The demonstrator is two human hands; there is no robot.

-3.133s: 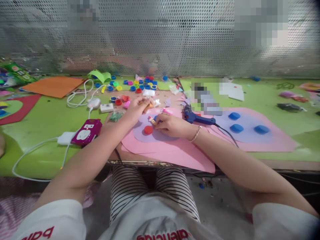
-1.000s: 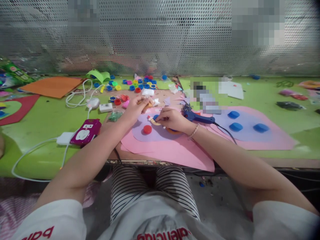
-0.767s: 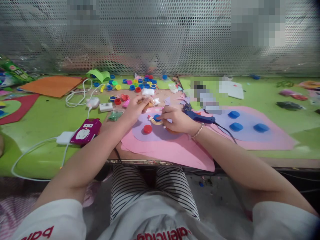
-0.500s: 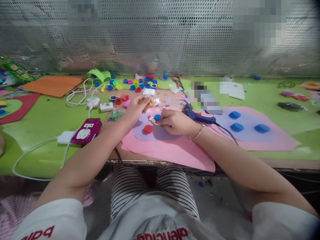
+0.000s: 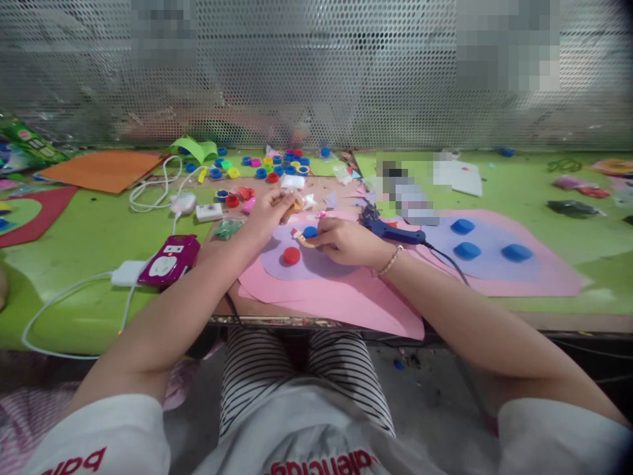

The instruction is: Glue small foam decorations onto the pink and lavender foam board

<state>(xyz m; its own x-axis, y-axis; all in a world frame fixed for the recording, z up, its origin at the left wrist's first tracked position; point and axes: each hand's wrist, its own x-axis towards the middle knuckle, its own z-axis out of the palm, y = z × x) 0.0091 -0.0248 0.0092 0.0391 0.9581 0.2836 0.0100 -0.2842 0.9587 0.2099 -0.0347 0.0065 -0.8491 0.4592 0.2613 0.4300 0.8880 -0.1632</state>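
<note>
My right hand (image 5: 349, 243) is closed over the lilac paper shape (image 5: 316, 267), its fingertips pinching a small pale curved piece (image 5: 305, 240) with a red tip. Right behind that piece is a blue bottle cap (image 5: 310, 232), and a red cap (image 5: 291, 256) sits nearer to me on the lilac paper. The lilac shape lies on pink paper (image 5: 321, 307). Farther back, my left hand (image 5: 277, 206) has its fingers drawn together at something orange and shiny, too small and covered to name. White scraps lie beside it.
A dark blue glue gun (image 5: 395, 232) with a cord lies right of my right hand. Another lilac shape with blue caps (image 5: 467, 251) is farther right. Many coloured caps (image 5: 277, 160) are scattered at the back. A purple socket block (image 5: 171, 262) and white cables are left.
Both hands keep nearly the same places and grips. The whole view has shifted very slightly.
</note>
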